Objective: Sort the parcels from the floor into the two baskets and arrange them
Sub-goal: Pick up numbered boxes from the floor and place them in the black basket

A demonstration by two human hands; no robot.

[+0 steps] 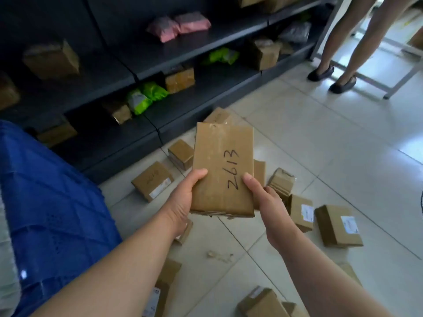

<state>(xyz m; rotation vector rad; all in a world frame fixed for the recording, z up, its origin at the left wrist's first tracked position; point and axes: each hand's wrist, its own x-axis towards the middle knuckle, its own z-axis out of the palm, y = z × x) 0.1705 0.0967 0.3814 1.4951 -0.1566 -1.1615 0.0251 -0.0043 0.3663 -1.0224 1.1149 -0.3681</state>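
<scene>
I hold a flat brown cardboard parcel marked "2613" in black, lifted above the floor in the middle of the view. My left hand grips its lower left edge, thumb on top. My right hand grips its lower right edge, thumb on the face. Several more brown parcels lie scattered on the tiled floor beneath and around it, such as one at the left and one with a white label at the right. A blue plastic basket stands at the left edge.
Dark metal shelves run along the back with brown boxes, pink bags and green bags. Another person's legs stand at the top right beside a white metal frame. Light floor tiles stretch to the right.
</scene>
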